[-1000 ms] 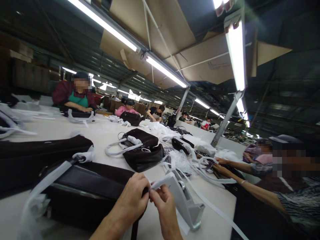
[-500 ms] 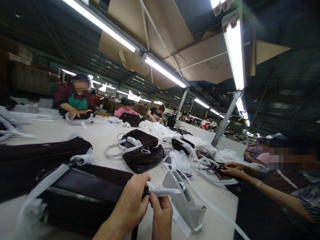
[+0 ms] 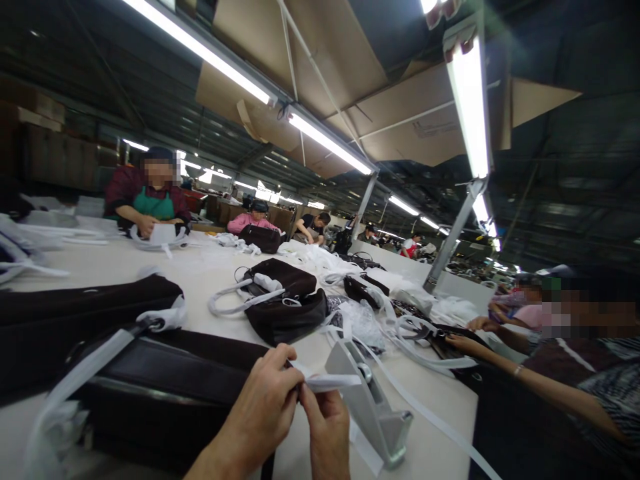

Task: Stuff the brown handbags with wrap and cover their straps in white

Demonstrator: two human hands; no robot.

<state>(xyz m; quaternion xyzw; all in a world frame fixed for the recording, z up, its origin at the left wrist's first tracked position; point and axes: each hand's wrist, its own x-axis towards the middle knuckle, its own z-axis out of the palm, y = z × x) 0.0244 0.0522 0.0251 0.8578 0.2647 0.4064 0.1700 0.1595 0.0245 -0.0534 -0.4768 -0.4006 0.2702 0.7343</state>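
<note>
A dark handbag (image 3: pixel 165 370) lies in front of me, one strap wrapped in white material (image 3: pixel 90 373). At its right end my left hand (image 3: pixel 263 403) is closed, fingers pinched on a small dark part of the bag, mostly hidden by the fingers. My right hand (image 3: pixel 327 427) is beside it, thumb and fingers closed on a white strip (image 3: pixel 334 382) that sticks out to the right. Both hands' fingertips meet. Just right of them stands a grey tape dispenser (image 3: pixel 373 400).
Another dark bag (image 3: pixel 285 300) with white-wrapped handles lies ahead on the white table (image 3: pixel 200 267). Clear plastic (image 3: pixel 363 327) and a long white strip (image 3: pixel 425 417) lie to the right. A co-worker's arm (image 3: pixel 555 393) reaches in from the right; another person (image 3: pixel 155 193) works across the table.
My fingers have shifted slightly at the bag's end, the left hand covering more of the dark part. Co-workers' hands on the right and across the table have moved.
</note>
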